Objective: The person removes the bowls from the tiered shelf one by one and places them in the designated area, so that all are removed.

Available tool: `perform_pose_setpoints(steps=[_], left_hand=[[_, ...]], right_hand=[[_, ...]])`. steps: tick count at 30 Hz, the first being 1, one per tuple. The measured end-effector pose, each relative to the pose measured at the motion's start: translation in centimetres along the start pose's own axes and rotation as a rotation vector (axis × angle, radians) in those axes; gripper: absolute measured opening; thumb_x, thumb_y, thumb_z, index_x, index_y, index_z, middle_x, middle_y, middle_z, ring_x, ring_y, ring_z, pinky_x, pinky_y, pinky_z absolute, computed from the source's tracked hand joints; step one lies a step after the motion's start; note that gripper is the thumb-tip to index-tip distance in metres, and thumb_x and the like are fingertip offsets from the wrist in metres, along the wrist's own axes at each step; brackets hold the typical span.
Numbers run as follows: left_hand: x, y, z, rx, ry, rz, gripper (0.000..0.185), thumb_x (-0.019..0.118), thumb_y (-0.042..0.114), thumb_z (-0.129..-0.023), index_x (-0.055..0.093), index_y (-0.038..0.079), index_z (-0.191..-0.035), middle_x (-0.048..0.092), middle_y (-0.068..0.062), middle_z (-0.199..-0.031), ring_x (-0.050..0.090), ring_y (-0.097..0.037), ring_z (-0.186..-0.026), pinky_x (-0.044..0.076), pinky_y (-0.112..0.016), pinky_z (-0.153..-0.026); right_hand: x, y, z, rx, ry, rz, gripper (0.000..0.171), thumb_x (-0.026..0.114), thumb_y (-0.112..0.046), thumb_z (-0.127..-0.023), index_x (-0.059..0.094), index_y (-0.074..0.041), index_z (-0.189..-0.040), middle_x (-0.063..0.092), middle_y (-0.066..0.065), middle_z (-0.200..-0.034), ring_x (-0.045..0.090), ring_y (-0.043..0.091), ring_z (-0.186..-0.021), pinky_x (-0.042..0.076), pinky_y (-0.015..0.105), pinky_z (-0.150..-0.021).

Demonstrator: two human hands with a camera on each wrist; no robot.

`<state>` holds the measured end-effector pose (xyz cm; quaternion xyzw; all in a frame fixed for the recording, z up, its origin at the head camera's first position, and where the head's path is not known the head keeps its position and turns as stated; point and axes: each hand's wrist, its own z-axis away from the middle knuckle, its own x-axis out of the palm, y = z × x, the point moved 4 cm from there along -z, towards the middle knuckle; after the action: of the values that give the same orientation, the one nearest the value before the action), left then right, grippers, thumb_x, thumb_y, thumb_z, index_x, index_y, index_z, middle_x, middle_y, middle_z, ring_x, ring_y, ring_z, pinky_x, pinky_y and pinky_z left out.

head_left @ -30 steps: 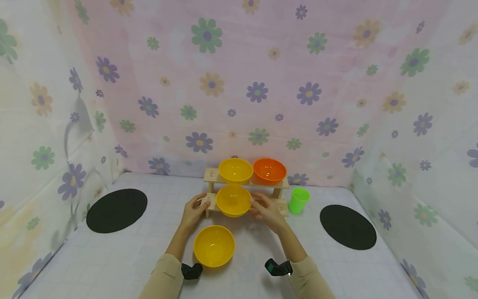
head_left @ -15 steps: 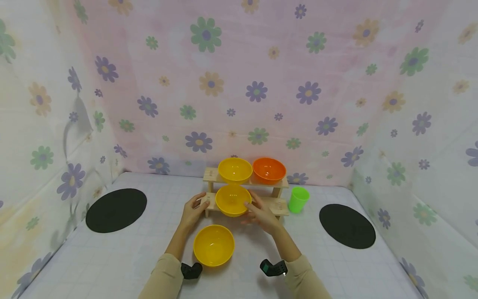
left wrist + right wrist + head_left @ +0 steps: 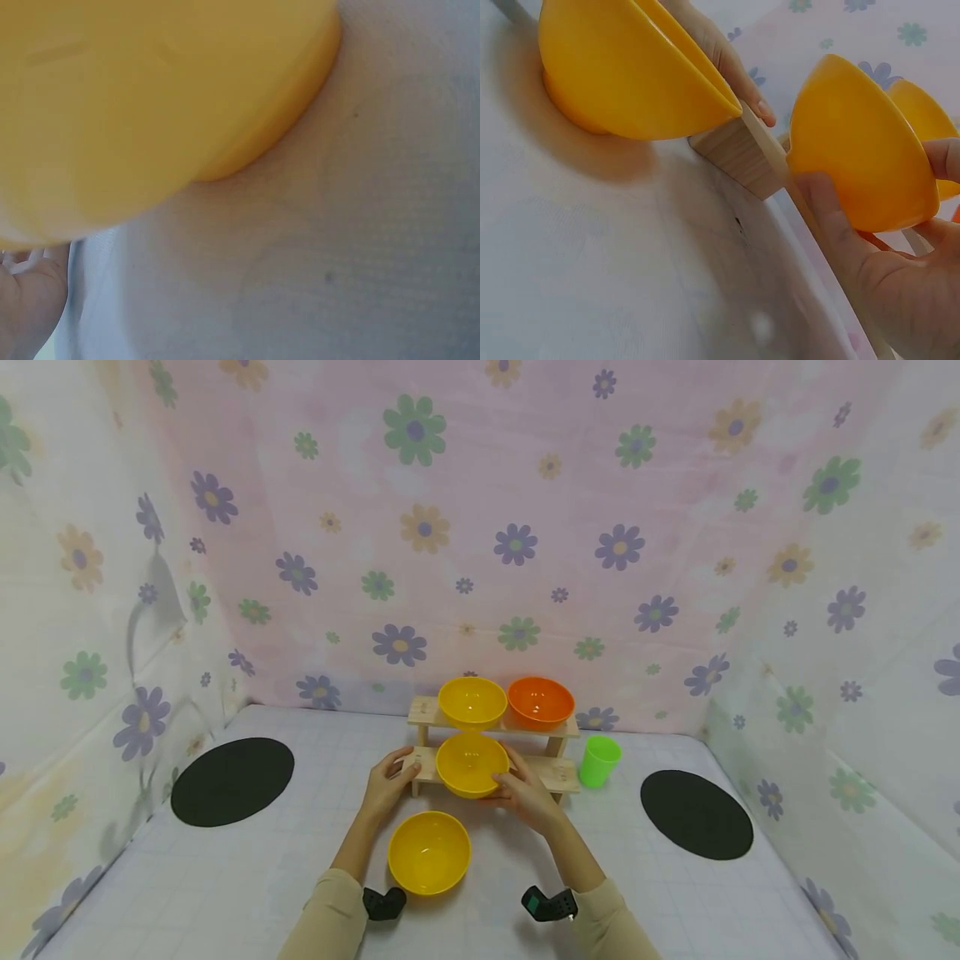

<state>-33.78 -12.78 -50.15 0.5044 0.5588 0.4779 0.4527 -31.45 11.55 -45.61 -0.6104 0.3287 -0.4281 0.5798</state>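
My right hand (image 3: 528,795) holds a yellow bowl (image 3: 471,763) by its right side, thumb over the rim and fingers beneath, as the right wrist view also shows. That bowl is at the lower step of a two-step wooden stand (image 3: 551,770). At the left end of the same step, my left hand (image 3: 385,785) grips the wood, its thumb on top. Nearer me, a second yellow bowl (image 3: 430,853) sits on the table between my forearms; its underside (image 3: 150,97) fills much of the left wrist view.
On the upper step stand another yellow bowl (image 3: 472,702) and an orange bowl (image 3: 542,702), side by side. A green cup (image 3: 599,762) is right of the stand. Black ovals lie at left (image 3: 232,782) and right (image 3: 696,814). Flowered cloth walls (image 3: 465,527) enclose the table.
My right hand has shifted left and its thumb has come over the bowl's rim. The held bowl has moved slightly right in the last half second. My left hand has stayed put.
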Motion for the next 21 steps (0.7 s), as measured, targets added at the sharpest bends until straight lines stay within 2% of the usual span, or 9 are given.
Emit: perform_pose_setpoints(steps=[3,7,12,16,21], left_hand=[[-0.1,0.4,0.2,-0.003,-0.012,0.008,0.047,0.064,0.010,-0.089,0.050,-0.004,-0.131,0.051,-0.024,-0.132,0.051,-0.035,-0.118,0.046,-0.014,-0.083],[-0.1,1.8,0.9,-0.006,-0.022,0.026,0.046,0.062,0.006,-0.090,0.048,-0.008,-0.131,0.049,-0.028,-0.132,0.049,-0.039,-0.119,0.045,-0.013,-0.082],[-0.1,3.1,1.5,-0.011,-0.020,0.006,0.044,0.060,0.003,-0.090,0.048,-0.009,-0.131,0.050,-0.028,-0.131,0.049,-0.039,-0.119,0.047,-0.021,-0.088],[-0.1,2.8,1.3,-0.004,-0.026,0.013,0.045,0.061,0.005,-0.090,0.048,-0.008,-0.131,0.049,-0.027,-0.133,0.048,-0.039,-0.120,0.045,-0.033,-0.096],[-0.1,1.0,0.6,-0.027,-0.038,0.025,0.048,0.063,0.011,-0.090,0.048,-0.002,-0.134,0.050,-0.025,-0.132,0.051,-0.036,-0.118,0.047,-0.029,-0.093]], right_hand=[[-0.1,-0.1,0.4,0.004,0.013,0.005,0.064,0.042,-0.007,-0.096,0.011,-0.016,-0.152,0.024,0.026,-0.148,0.063,0.026,-0.097,0.048,0.049,-0.091],[-0.2,-0.3,1.1,0.002,0.011,0.000,0.065,0.041,-0.006,-0.095,0.010,-0.015,-0.152,0.022,0.028,-0.148,0.062,0.028,-0.101,0.048,0.050,-0.091],[-0.5,-0.5,2.0,0.005,0.005,-0.034,0.068,0.041,-0.004,-0.094,0.009,-0.014,-0.152,0.017,0.030,-0.149,0.062,0.028,-0.103,0.049,0.047,-0.090],[-0.9,-0.5,2.8,-0.001,-0.010,-0.060,0.068,0.040,-0.002,-0.094,0.008,-0.013,-0.152,0.015,0.031,-0.150,0.063,0.026,-0.101,0.050,0.045,-0.090],[-1.1,-0.4,3.8,-0.012,-0.041,-0.032,0.069,0.042,-0.003,-0.094,0.006,-0.012,-0.152,0.013,0.031,-0.150,0.063,0.024,-0.099,0.050,0.045,-0.090]])
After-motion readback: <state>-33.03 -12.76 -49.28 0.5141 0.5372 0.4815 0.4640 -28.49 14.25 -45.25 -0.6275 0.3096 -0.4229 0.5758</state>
